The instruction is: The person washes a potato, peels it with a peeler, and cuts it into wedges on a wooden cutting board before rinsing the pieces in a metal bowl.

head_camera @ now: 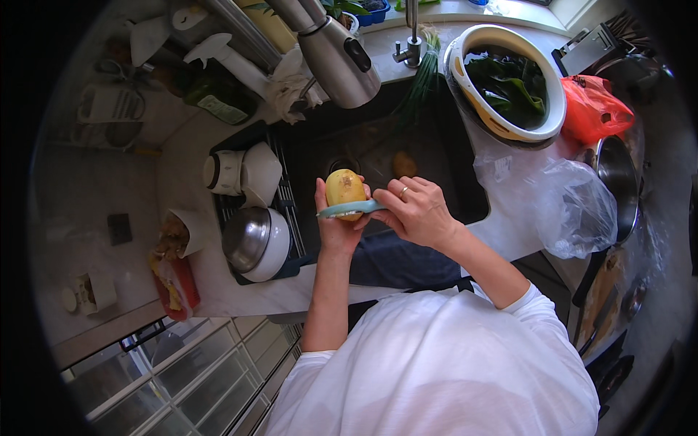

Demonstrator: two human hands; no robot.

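Note:
My left hand [339, 234] holds a mostly peeled potato [344, 188] upright over the near side of a dark sink [463, 185]. A brown patch of skin shows on the potato's upper part. In my right hand [417, 210] is a light blue peeler [351, 209], its head lying across the lower part of the potato. A ring is on one finger of that hand. Another potato [404, 164] lies in the sink beyond my hands. A bunch of green onions [421, 82] hangs over the sink's far edge.
A dish rack [294, 266] with bowls stands left of the sink. The metal faucet head [341, 65] hangs above its far left part. At right are a white tub [557, 98] of seaweed in liquid, a red plastic bag [594, 109], a clear plastic bag [578, 207] and a steel pan [621, 180].

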